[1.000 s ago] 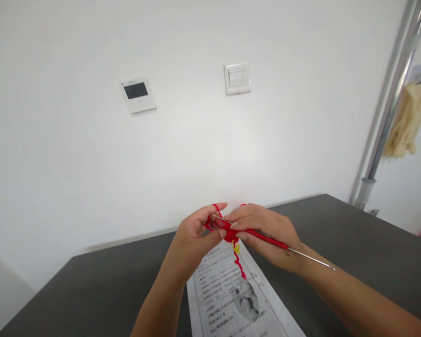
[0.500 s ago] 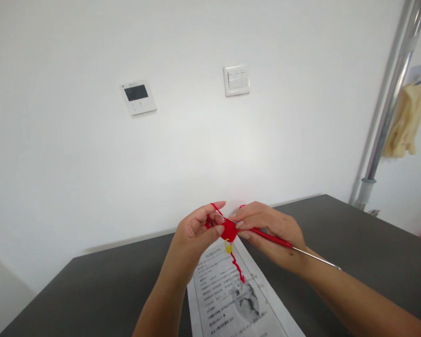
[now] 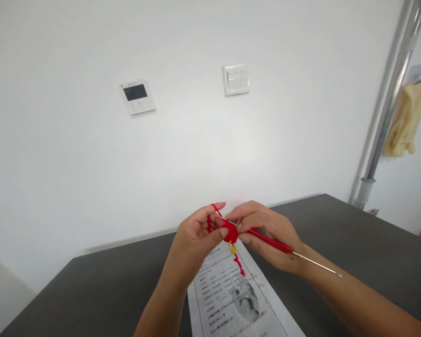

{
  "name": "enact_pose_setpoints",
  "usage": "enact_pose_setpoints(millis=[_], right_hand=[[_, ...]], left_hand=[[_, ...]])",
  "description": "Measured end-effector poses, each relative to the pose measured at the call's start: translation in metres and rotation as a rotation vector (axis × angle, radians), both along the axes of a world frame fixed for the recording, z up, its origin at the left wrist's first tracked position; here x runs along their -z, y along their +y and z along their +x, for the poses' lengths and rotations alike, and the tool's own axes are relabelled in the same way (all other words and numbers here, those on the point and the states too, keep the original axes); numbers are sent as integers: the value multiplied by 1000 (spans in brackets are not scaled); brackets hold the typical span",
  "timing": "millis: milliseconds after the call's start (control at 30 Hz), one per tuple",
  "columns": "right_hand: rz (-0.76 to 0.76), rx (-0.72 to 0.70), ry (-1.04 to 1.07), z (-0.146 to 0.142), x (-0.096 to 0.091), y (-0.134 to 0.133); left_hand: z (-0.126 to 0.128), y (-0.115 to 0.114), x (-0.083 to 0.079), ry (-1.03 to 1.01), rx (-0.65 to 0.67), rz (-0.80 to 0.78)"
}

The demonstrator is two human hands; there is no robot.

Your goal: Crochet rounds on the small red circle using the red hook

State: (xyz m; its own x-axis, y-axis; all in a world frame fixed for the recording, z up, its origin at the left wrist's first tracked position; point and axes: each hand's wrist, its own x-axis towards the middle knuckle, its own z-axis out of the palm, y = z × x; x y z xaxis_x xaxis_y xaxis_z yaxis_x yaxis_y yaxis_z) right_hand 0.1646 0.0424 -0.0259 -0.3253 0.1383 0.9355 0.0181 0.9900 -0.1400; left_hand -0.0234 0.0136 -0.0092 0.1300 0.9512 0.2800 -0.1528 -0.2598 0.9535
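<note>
- The red crochet piece point(image 3: 231, 232) is held up between the two hands, above the far end of a printed sheet point(image 3: 214, 306).
- By the left hand point(image 3: 192, 236) the piece is pinched at its left edge, the thumb being laid on its near face; the fingers are held narrow on it.
- Red yarn point(image 3: 216, 209) is looped over the raised index finger of the left hand.
- By the right hand point(image 3: 273, 234) the crochet hook point(image 3: 275, 244) is gripped, its red handle being held between thumb and fingers.
- One metal end of the hook is pointed left, across the top of the piece; the other is extended to the right, over the wrist. Whether a stitch is caught by the left tip is too small to be told.
- A yellow stitch marker point(image 3: 233, 249) is hung from the piece's near edge, and below it a curled red tail point(image 3: 239, 266) is seen over the sheet.
- The sheet, printed with text and a grey picture point(image 3: 246, 300), is laid on the dark surface point(image 3: 119, 290).
- On the far wall point(image 3: 182, 154) a panel with a dark screen point(image 3: 137, 97) is mounted at left, with a light switch point(image 3: 236, 79) to its right.
- At far right, a metal pole point(image 3: 389, 112) and pale yellow gloves point(image 3: 403, 121) are seen.
</note>
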Motion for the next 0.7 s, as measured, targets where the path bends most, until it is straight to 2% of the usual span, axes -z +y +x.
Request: enact_pose_setpoints(millis=[200, 367, 533, 700], right_hand=[[128, -27, -13, 1, 3, 3], [104, 0, -13, 3, 2, 2], [6, 45, -57, 1, 2, 0], [102, 81, -41, -1, 0, 0]], left_hand=[[0, -3, -2, 4, 26, -38], [1, -5, -5, -25, 54, -20], [5, -9, -11, -1, 54, -58], [7, -13, -15, 15, 63, -93]])
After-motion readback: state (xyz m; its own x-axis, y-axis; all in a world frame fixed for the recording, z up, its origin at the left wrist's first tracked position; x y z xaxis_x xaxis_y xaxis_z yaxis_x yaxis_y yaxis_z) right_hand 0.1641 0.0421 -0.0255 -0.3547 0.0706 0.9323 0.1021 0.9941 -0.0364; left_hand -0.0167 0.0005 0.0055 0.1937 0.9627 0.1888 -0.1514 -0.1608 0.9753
